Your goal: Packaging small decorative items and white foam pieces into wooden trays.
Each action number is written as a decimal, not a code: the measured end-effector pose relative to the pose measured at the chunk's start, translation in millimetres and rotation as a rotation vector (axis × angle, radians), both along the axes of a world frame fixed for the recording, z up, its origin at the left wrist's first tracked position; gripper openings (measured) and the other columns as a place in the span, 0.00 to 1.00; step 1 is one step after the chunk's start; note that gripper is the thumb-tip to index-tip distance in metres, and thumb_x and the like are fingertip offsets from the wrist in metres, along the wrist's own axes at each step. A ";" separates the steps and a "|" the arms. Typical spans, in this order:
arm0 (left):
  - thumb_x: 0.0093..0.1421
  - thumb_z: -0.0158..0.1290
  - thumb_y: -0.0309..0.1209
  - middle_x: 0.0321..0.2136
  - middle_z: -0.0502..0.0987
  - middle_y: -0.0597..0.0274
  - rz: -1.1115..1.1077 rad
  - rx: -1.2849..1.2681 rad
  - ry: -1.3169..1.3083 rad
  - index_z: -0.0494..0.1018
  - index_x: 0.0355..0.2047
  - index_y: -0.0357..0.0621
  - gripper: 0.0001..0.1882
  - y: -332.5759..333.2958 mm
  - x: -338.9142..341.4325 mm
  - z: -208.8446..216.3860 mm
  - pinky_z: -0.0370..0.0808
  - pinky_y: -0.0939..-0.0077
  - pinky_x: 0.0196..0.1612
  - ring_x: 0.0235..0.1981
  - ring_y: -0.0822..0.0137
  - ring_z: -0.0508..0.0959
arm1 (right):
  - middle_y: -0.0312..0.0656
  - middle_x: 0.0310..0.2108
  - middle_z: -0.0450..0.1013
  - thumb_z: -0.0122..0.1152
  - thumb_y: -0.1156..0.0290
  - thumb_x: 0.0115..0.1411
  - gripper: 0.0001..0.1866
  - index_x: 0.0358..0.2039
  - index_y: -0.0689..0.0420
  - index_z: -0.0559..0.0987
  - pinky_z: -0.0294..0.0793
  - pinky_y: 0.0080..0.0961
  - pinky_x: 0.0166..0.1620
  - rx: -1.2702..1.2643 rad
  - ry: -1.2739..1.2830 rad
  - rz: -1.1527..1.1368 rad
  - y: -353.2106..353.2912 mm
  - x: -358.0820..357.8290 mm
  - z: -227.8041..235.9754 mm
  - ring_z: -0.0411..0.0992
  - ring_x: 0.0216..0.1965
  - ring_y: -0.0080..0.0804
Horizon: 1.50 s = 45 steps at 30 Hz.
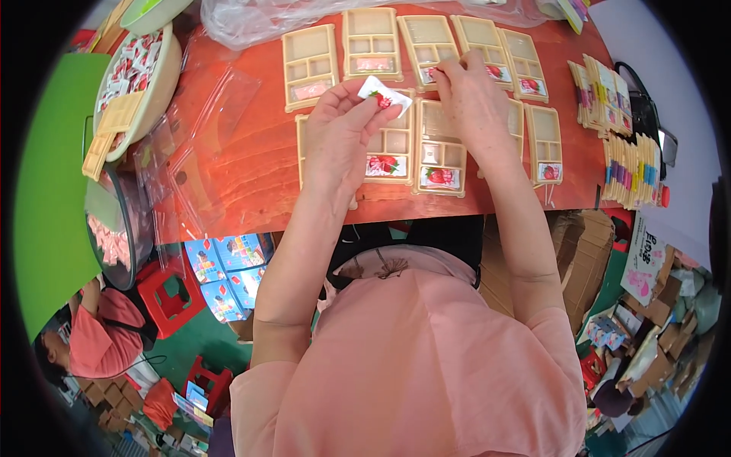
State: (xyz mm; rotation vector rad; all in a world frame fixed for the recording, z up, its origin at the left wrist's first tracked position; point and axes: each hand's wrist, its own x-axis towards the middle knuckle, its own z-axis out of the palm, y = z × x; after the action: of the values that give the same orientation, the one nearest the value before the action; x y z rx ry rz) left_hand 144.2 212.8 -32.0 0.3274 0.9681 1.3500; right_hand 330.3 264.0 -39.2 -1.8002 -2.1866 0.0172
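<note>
A small white packet (383,97) with a strawberry print is pinched between the thumb and fingers of my left hand (343,126), above the near row of trays. My right hand (478,103) reaches to the far row. Its bent fingers close on another strawberry packet (428,75) lying in the lower compartment of a beige compartment tray (426,32). Below my left hand, a near tray (396,141) has a strawberry packet (386,165) in its bottom compartment. Beside it stands another tray (432,119) with a similar packet (440,178). My hands and wrists partly hide some near trays.
Far left, a cream basin (173,72) of packets has beige trays (114,126) on its rim. Below it sits a dark-rimmed bowl (131,228) of pink packets. Stacked trays (632,171) stand at right. Clear plastic (259,23) lies along the back. A person (106,335) sits lower left.
</note>
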 end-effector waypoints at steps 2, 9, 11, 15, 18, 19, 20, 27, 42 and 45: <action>0.64 0.55 0.15 0.46 0.75 0.50 0.008 0.001 -0.028 0.69 0.49 0.30 0.13 1.5 -2.0 -3.9 0.87 0.68 0.49 0.44 0.60 0.82 | 0.46 0.43 0.75 0.62 0.64 0.66 0.08 0.40 0.53 0.83 0.80 0.41 0.37 0.007 -0.031 -0.016 1.1 0.5 -0.2 0.79 0.36 0.49; 0.63 0.58 0.18 0.39 0.80 0.52 0.080 0.021 -0.009 0.72 0.46 0.33 0.12 -3.5 -11.9 -8.6 0.83 0.72 0.37 0.37 0.63 0.83 | 0.33 0.38 0.78 0.62 0.65 0.69 0.13 0.45 0.61 0.82 0.75 0.22 0.43 -0.492 0.910 0.211 -15.6 -30.6 17.5 0.74 0.37 0.20; 0.63 0.59 0.19 0.37 0.81 0.52 0.060 0.007 -0.009 0.73 0.46 0.34 0.12 -7.0 -10.1 -6.0 0.82 0.72 0.36 0.35 0.63 0.83 | 0.31 0.36 0.78 0.63 0.69 0.68 0.11 0.45 0.62 0.81 0.73 0.19 0.42 -0.512 0.976 0.173 -10.6 -32.2 9.8 0.72 0.38 0.17; 0.66 0.58 0.22 0.37 0.82 0.51 0.052 -0.025 0.035 0.73 0.46 0.33 0.10 -12.0 -20.3 -1.9 0.81 0.73 0.35 0.32 0.63 0.83 | 0.34 0.35 0.78 0.63 0.71 0.68 0.07 0.43 0.60 0.82 0.74 0.20 0.41 -0.358 0.854 0.231 9.2 -35.9 22.1 0.76 0.37 0.22; 0.68 0.56 0.24 0.37 0.82 0.50 0.018 -0.018 0.048 0.73 0.46 0.34 0.10 -14.5 -27.2 0.3 0.81 0.74 0.35 0.33 0.63 0.83 | 0.37 0.38 0.77 0.63 0.74 0.63 0.07 0.42 0.58 0.82 0.76 0.26 0.41 0.191 0.383 0.442 17.9 -43.4 9.7 0.78 0.37 0.34; 0.69 0.55 0.26 0.38 0.83 0.49 0.019 0.006 0.052 0.73 0.47 0.34 0.10 -15.1 -29.1 0.9 0.81 0.74 0.36 0.34 0.63 0.84 | 0.37 0.38 0.77 0.63 0.74 0.63 0.07 0.42 0.58 0.82 0.76 0.26 0.41 0.191 0.381 0.447 20.3 -44.1 3.9 0.78 0.37 0.34; 0.69 0.55 0.26 0.38 0.83 0.49 0.023 0.008 0.050 0.73 0.47 0.34 0.10 -16.7 -30.9 0.9 0.81 0.74 0.36 0.34 0.63 0.84 | 0.39 0.40 0.76 0.63 0.75 0.60 0.10 0.42 0.57 0.82 0.76 0.30 0.43 0.230 0.202 0.493 22.6 -43.9 -2.2 0.77 0.39 0.38; 0.69 0.54 0.24 0.36 0.82 0.58 0.117 0.009 0.293 0.74 0.46 0.36 0.07 -55.4 -65.9 4.3 0.77 0.80 0.34 0.31 0.73 0.80 | 0.45 0.45 0.74 0.61 0.77 0.56 0.16 0.46 0.54 0.81 0.77 0.38 0.48 0.169 -0.056 0.527 18.2 -53.3 -7.0 0.75 0.48 0.42; 0.62 0.59 0.31 0.34 0.85 0.54 0.450 0.163 1.848 0.84 0.41 0.41 0.10 68.1 -305.4 57.4 0.79 0.69 0.41 0.34 0.61 0.83 | 0.51 0.44 0.74 0.59 0.85 0.58 0.17 0.47 0.61 0.79 0.77 0.40 0.45 0.036 0.286 0.686 -22.3 -75.1 42.9 0.77 0.43 0.51; 0.61 0.58 0.35 0.35 0.85 0.54 0.181 -0.055 2.042 0.83 0.41 0.43 0.12 111.7 -358.8 51.8 0.79 0.64 0.45 0.39 0.58 0.84 | 0.50 0.44 0.74 0.59 0.85 0.57 0.17 0.47 0.60 0.80 0.78 0.40 0.44 0.006 0.293 0.699 -29.5 -76.9 46.4 0.77 0.43 0.51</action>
State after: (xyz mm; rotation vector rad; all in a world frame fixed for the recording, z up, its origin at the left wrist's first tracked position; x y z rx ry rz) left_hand -214.5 324.5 19.9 1.7541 2.6543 0.7425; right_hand 253.4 234.5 7.1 -0.8751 -2.4502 0.3963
